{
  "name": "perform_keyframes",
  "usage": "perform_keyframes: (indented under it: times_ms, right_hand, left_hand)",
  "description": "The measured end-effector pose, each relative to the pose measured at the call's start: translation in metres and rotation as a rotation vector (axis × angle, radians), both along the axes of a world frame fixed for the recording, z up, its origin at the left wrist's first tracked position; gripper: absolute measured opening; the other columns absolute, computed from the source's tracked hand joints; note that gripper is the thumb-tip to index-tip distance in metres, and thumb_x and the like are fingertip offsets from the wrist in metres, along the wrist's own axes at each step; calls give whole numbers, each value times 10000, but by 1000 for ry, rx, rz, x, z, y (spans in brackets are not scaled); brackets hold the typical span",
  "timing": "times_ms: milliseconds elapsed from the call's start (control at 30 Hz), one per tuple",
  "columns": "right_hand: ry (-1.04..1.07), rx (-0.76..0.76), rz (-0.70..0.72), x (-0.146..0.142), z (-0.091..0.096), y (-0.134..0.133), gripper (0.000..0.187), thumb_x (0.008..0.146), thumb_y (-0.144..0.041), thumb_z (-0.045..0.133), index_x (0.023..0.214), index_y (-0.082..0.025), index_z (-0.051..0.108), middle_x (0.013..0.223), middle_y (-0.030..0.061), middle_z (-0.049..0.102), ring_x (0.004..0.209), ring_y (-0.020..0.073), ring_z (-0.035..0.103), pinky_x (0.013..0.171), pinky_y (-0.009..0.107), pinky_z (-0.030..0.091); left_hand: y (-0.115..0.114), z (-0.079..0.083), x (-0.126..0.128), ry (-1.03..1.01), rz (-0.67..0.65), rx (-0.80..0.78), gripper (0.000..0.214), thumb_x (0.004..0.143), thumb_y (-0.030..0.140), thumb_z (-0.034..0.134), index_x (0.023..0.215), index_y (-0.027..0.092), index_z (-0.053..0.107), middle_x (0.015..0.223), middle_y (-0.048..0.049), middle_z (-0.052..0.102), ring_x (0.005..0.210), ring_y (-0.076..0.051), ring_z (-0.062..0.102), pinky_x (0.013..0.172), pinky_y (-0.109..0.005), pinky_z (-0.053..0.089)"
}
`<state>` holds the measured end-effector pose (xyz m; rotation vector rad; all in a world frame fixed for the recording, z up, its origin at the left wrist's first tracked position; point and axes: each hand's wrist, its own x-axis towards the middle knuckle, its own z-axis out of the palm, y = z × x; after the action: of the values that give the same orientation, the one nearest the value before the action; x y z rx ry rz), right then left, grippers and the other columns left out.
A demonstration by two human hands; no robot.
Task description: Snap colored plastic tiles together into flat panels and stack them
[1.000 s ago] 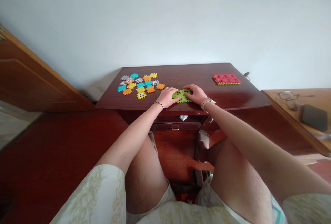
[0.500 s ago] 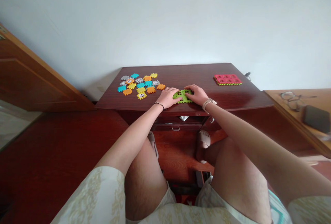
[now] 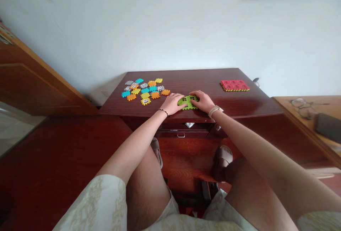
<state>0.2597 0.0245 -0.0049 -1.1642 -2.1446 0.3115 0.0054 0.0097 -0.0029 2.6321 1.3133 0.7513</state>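
Observation:
My left hand and my right hand rest on a green interlocking plastic tile, one at each side, with fingers over its edges. It lies flat near the front edge of a dark polished wooden desk. A loose heap of orange, teal, yellow, grey and white tiles sits to the left of my left hand. Over at the far right of the desktop lies a flat red-and-yellow tile stack, out of reach of neither hand's fingers' contact.
Below the desk edge is a drawer with a metal handle. To the right, a wooden side table carries eyeglasses and a dark case. A wooden door stands at the left, and a white wall rises behind.
Both hands stay on the green tile. The view has tilted slightly, shifting the desk lower in the picture, and a sandalled foot under the desk has moved to the right.

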Motion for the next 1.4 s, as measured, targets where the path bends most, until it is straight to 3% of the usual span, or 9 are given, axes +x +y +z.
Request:
perform_keyframes:
  times_ms: [733,967,1400]
  right_hand:
    - [-139,101,7,-5,3,-16,274,1043,-264,600,1249,-196,768,1245,150,755,1165,343,666,1105,497,533]
    - [-147,105,5,-7,4,-16,247,1038,-244,613,1225,-200,767,1242,151,752,1153,338,665,1090,488,534]
    - [-152,106,-1,-9,5,-17,243,1025,-224,614,1204,-188,774,1233,154,749,1139,331,661,1089,475,529]
  left_hand:
    - [-10,5,2,118,-61,72,389,1141,418,585,1434,218,745,1552,-99,702,1400,-297,620,1250,-509,479]
    - [-11,9,3,164,-188,88,383,1166,309,520,1482,233,722,1575,-67,697,1421,-272,611,1257,-490,483]
    - [-9,7,4,157,-205,106,385,1164,296,517,1486,234,720,1557,-78,709,1399,-270,617,1244,-497,508]
